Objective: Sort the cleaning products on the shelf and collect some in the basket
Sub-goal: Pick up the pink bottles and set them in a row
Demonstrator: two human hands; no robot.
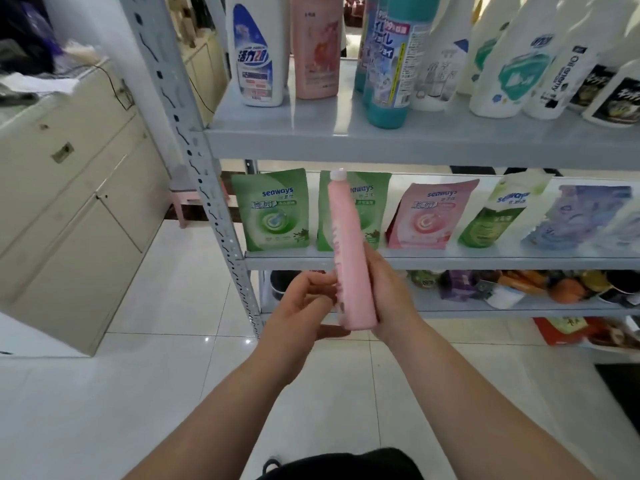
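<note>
The person is standing in front of a tall grey metal shelf and is holding up a slim pink plastic bottle with a small white cap. The bottle is standing almost upright in the air, leaning a little to the left, with its cap at the top. It is off the shelf, in front of the middle board.

Both hands are close together on the bottle's lower half. The right hand is wrapping around it from the right side. The left hand is curling its fingers against the left side, and its thumb is reaching under the bottom.

Behind the bottle, soft refill bags are standing in a row on the middle board: a green bag, a second green bag partly hidden by the bottle, and a pink bag.

On the top board more bottles are standing: a white bottle with a blue label, a fat pink bottle just beside it, and a blue-green bottle.

A beige cabinet is standing to the left on the shiny white tile floor.
</note>
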